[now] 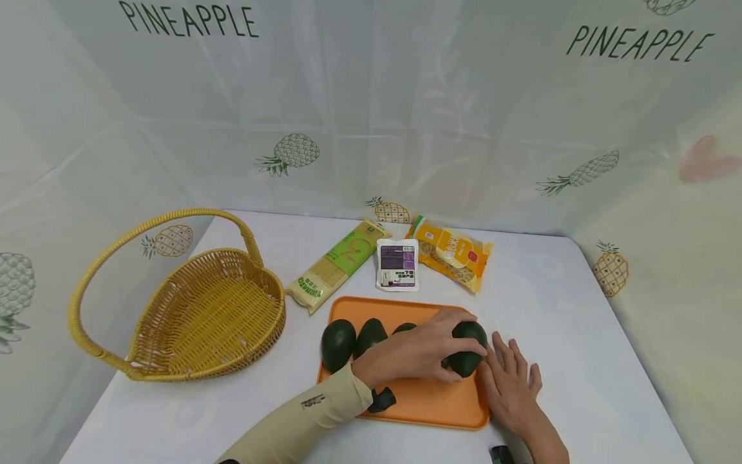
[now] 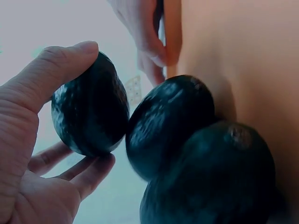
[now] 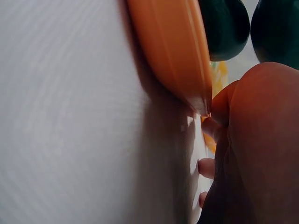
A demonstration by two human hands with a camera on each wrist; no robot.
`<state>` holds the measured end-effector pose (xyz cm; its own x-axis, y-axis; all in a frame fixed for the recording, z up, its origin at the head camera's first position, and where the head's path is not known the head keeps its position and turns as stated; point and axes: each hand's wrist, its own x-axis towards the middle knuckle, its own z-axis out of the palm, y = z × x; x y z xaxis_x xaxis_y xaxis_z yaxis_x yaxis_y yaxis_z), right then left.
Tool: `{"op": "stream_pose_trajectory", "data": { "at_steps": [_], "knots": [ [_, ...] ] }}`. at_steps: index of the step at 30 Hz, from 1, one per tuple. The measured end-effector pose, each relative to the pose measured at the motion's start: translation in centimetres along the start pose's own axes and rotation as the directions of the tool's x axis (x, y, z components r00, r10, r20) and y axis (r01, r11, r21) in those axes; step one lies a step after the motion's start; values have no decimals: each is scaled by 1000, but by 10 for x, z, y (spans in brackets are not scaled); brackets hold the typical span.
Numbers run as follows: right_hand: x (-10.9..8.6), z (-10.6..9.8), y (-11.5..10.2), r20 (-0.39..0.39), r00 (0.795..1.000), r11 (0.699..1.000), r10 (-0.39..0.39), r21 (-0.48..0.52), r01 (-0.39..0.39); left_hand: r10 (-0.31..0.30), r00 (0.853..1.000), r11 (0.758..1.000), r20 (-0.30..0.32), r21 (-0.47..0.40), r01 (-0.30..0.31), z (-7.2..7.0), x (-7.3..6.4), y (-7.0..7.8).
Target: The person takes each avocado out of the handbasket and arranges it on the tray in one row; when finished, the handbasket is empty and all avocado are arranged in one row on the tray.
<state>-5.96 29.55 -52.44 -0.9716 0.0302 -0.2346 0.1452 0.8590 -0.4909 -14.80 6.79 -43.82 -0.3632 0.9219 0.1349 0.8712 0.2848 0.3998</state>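
Observation:
My left hand [image 1: 426, 348] reaches across an orange tray [image 1: 429, 403] and grips a dark green avocado [image 1: 471, 335] near the tray's right end. In the left wrist view, thumb and fingers stand on opposite sides of this avocado [image 2: 88, 109]. Two more avocados, one nearer [image 2: 210, 182] and one behind it [image 2: 170, 123], show beside it. Along the tray's left part lie an avocado [image 1: 338, 345], a second [image 1: 371, 333] and a third [image 1: 404, 327], partly covered by my hand. Beside the tray's right rim rests my right hand [image 1: 513, 386], fingers spread; its thumb side meets the rim.
A yellow wicker basket [image 1: 211, 316] with a tall handle stands left. Behind the tray lie a noodle pack [image 1: 342, 264], a white and purple pouch [image 1: 397, 265] and an orange-yellow bag [image 1: 451, 253]. A small black object [image 1: 501, 454] sits at the front edge.

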Motion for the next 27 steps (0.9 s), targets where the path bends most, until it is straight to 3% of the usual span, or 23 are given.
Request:
{"op": "stream_pose_trajectory", "data": {
  "at_steps": [5, 14, 27],
  "knots": [
    [-5, -1, 2, -21, 1000, 1000, -20, 20, 20, 9, 999, 999, 39, 46, -10, 6, 10, 4],
    [-8, -1, 1, 12, 999, 999, -47, -7, 47, 0, 999, 989, 45, 149, -7, 17, 17, 9],
    [-36, 5, -4, -2, 1000, 999, -3, -53, 2, 21, 999, 956, 48, 290, -34, 29, 24, 13]
  ]
}}
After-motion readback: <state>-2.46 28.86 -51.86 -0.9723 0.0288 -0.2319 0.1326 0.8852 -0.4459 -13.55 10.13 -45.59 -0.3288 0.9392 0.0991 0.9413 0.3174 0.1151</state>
